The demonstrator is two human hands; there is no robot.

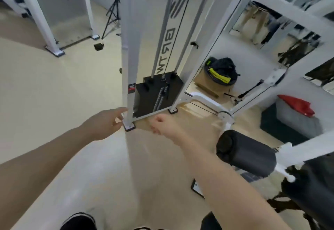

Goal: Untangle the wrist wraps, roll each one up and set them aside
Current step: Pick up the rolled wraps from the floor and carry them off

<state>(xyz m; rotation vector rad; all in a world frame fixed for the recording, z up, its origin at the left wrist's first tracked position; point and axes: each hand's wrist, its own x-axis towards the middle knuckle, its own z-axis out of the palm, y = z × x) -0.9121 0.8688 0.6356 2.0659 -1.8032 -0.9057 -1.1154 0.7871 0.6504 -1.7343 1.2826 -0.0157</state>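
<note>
Both my arms reach forward over the pale floor toward a white cable machine. My left hand [106, 123] is empty, with relaxed fingers stretched toward the machine's front post [129, 92]. My right hand [162, 124] is curled into a loose fist, and nothing shows in it. I cannot plainly make out any wrist wraps. A small black bundle [98, 46] lies on the floor far ahead, by a tripod. Dark straps [296, 177] hang at the lower right beside a white bar.
The black weight stack [155, 94] stands inside the machine frame. A black roller pad [245, 155] juts out at the right. Beyond it are a black and yellow bag [220, 72] on a box, a red cloth [298, 105] on a grey block, a tripod [113, 11] and another white frame [52, 45].
</note>
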